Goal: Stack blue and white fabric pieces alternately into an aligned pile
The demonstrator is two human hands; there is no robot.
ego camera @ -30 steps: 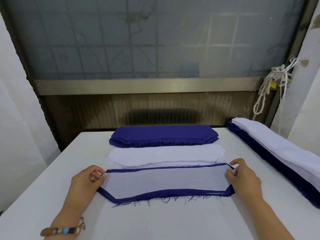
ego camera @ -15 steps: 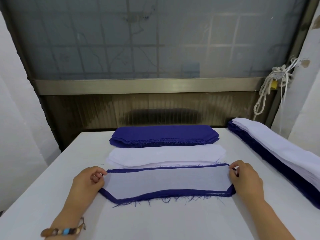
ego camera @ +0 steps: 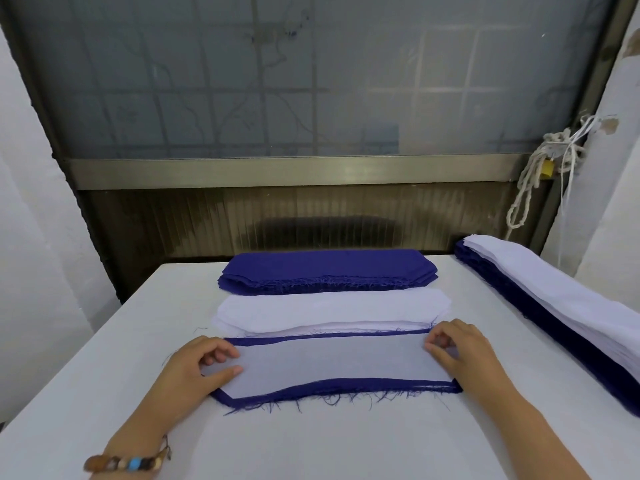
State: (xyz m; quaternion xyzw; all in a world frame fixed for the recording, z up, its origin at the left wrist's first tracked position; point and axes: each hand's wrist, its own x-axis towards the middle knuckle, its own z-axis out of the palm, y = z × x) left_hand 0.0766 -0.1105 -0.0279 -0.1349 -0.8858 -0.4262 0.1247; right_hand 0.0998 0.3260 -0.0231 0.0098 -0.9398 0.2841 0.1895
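White tabletop [ego camera: 311,445] looks the same, but both your hands slid inward onto the sheer white fabric piece [ego camera: 332,362] lying on the frayed blue fabric piece [ego camera: 346,385] right before you. Left hand [ego camera: 194,368] pinches its left end; right hand [ego camera: 464,355] pinches the right end with curled fingers.

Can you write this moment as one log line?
state: white piece on blue piece | left hand: on left end | right hand: on right end

White piece [ego camera: 332,362]: flat, near centre, atop blue piece [ego camera: 346,388], whose frayed border shows around it.
White stack [ego camera: 332,308]: just beyond.
Blue stack [ego camera: 325,268]: farthest.
Pile [ego camera: 554,306], white over blue: right.
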